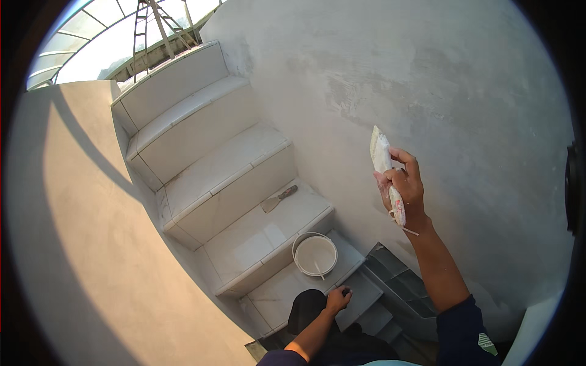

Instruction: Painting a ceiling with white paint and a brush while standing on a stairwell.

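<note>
My right hand (405, 186) is raised in front of the grey wall (476, 110), closed around a paintbrush (381, 152) caked in white. Its bristle end points up, and a thin cord hangs from the handle's lower end. I cannot tell whether the tip touches the wall. Low in the view, my left hand (337, 300) is curled closed beside my dark-clothed knee (306, 310). Something small and dark shows at its fingers, too unclear to name. Just beyond it stands a white bucket (299, 263) with whitish contents and a thin pale stick at its near rim.
A putty knife (279, 199) lies on the stair tread above the bucket. White tiled stairs (213, 158) climb to the far left, with a ladder (141, 39) at the top. A curved low wall (91, 201) borders them on the left. Dark panels (397, 277) lean by the right wall.
</note>
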### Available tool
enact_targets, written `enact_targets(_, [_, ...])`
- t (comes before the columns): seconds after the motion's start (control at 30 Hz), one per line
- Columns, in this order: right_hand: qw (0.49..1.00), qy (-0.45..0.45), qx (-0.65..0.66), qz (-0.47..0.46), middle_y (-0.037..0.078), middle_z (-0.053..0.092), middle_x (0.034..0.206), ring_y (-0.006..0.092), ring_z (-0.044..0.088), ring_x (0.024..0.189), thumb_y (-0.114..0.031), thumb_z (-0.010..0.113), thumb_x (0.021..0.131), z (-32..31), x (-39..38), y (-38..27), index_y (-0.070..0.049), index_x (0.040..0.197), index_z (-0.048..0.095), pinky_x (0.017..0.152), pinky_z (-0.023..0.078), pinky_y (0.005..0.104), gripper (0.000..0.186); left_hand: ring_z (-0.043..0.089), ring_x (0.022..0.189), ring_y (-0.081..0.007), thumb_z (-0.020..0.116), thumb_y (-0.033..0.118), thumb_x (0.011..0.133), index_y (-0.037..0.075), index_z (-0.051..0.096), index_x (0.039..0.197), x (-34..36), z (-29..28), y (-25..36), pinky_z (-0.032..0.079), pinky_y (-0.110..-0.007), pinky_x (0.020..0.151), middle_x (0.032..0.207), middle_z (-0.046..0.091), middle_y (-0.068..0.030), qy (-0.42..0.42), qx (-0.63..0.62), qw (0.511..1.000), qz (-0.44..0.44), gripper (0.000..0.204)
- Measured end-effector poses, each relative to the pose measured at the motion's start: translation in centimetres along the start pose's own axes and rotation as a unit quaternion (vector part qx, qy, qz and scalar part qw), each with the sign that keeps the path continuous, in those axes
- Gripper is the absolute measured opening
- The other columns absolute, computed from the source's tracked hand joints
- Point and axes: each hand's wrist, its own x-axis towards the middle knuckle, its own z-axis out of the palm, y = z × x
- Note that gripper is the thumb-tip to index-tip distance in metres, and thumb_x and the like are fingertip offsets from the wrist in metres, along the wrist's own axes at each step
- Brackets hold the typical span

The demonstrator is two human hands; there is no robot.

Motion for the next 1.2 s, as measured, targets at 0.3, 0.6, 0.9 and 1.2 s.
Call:
enact_targets(0.3, [0.992, 0.091, -0.055, 0.075, 0.014, 0.059, 0.104, 0.0216, 0.061, 0.077, 0.009, 0.069, 0.082, -4.5, 1.6, 2.0, -0.002, 0.076, 0.052, 0.066, 0.054, 0.0341, 0.021, 0.053, 0.047, -0.0133, 0.064, 0.044, 0.094, 0.001, 0.063, 0.08, -3.6, -1.2, 5.8, 0.045, -0.031, 0.049, 0.058, 0.057, -0.0066, -0.079, -0.087, 0.992, -0.048, 0.045])
enact_targets(0.6, [0.955, -0.151, -0.183, 0.177, 0.013, 0.06, 0.086, 0.0315, 0.054, 0.072, 0.01, 0.062, 0.078, -14.8, -22.7, -4.1, -0.005, 0.071, 0.042, 0.065, 0.043, 0.0422, 0.026, 0.048, 0.058, -0.0049, 0.071, 0.022, 0.091, -0.001, 0.069, 0.088, 3.7, -13.2, 3.7, 0.039, -0.022, 0.054, 0.066, 0.058, 0.0035, 0.218, -0.311, 0.923, -0.065, 0.023])
enact_targets(0.9, [0.843, -0.398, 0.004, 0.362, 0.011, 0.064, 0.09, 0.0324, 0.056, 0.081, 0.005, 0.072, 0.073, -7.5, -34.5, 1.5, -0.002, 0.077, 0.052, 0.07, 0.046, 0.042, 0.022, 0.059, 0.065, -0.0128, 0.073, 0.024, 0.085, -0.004, 0.066, 0.108, 13.4, -11.0, -12.9, 0.047, -0.027, 0.056, 0.079, 0.064, -0.0052, 0.26, -0.292, 0.876, -0.282, 0.037])
enact_targets(1.2, [0.812, -0.44, 0.045, 0.381, 0.011, 0.062, 0.083, 0.0315, 0.055, 0.08, -0.009, 0.08, 0.074, -5.8, -39.7, 5.4, -0.002, 0.076, 0.056, 0.07, 0.045, 0.0423, 0.025, 0.067, 0.093, -0.0231, 0.074, 0.021, 0.082, -0.011, 0.045, 0.138, 21.0, -5.4, -16.8, 0.051, -0.033, 0.086, 0.119, 0.065, -0.0204, 0.275, -0.045, 0.949, -0.146, 0.071])
